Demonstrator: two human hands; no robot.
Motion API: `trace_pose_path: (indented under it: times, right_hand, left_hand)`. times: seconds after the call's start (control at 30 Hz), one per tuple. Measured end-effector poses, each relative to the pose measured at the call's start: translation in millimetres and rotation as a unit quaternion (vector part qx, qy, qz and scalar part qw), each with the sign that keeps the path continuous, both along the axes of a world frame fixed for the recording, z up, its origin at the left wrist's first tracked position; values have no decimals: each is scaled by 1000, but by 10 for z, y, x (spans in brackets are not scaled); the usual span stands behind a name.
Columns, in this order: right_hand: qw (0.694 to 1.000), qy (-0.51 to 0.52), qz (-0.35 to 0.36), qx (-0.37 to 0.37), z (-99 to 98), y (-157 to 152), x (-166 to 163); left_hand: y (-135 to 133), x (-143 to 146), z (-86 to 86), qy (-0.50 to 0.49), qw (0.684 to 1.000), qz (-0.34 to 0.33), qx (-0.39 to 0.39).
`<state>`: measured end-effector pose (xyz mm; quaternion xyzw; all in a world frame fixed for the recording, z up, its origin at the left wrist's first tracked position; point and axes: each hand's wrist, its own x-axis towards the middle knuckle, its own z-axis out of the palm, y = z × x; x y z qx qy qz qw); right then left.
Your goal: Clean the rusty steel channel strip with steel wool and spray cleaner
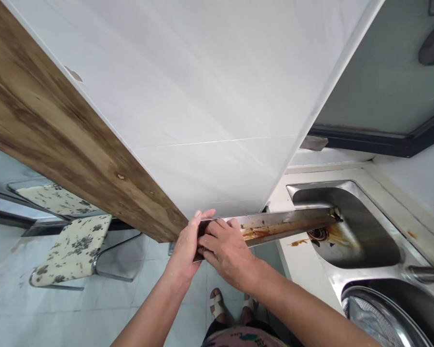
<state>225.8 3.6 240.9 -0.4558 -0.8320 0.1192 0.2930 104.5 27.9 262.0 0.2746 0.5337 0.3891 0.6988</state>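
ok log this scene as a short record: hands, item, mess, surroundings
left hand: holds the near end of a long metal trough
right hand: at the same end, fingers curled inside; whether it grips anything is hidden
trough position: tilted across the counter edge, far end over a sink basin
mess: brown residue along the trough; brown stain by the basin's drain
surroundings: floral-patterned chair at left; round metal vessel in the second basin

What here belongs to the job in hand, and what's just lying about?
Part of the job:
Stained metal trough
Left hand, holding its near end
Right hand, reaching into it
Brown-stained sink, under its far end

Apparently just lying about:
Flower-patterned chair
Round metal ware in the other sink
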Motion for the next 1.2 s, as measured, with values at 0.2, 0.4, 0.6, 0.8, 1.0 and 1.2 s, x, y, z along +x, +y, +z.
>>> trace_pose_path:
  times: [0.2,0.4,0.6,0.8,1.0,1.2]
  right_hand:
    - [991,-49,-124,-15,-716,-72,953]
    - [929,-76,-359,-55,-1315,-7,1679]
    - [971,-17,-236,23,-588,150,496]
    - [966,4,-257,-9,-663,141,630]
    - [833,-64,-500,-229,-1207,311,1860]
    - [906,-34,-386,-169,-910,259,1405]
  left_hand:
    - [40,-14,101,41,998,9,-39]
    - [10,15,180,53,997,26,-56]
    - [-13,25,107,44,996,49,-52]
    - [-1,11,61,67,996,41,-51]
    - [-14,20,103,99,994,27,-46]
    - [-15,84,217,109,992,33,-45]
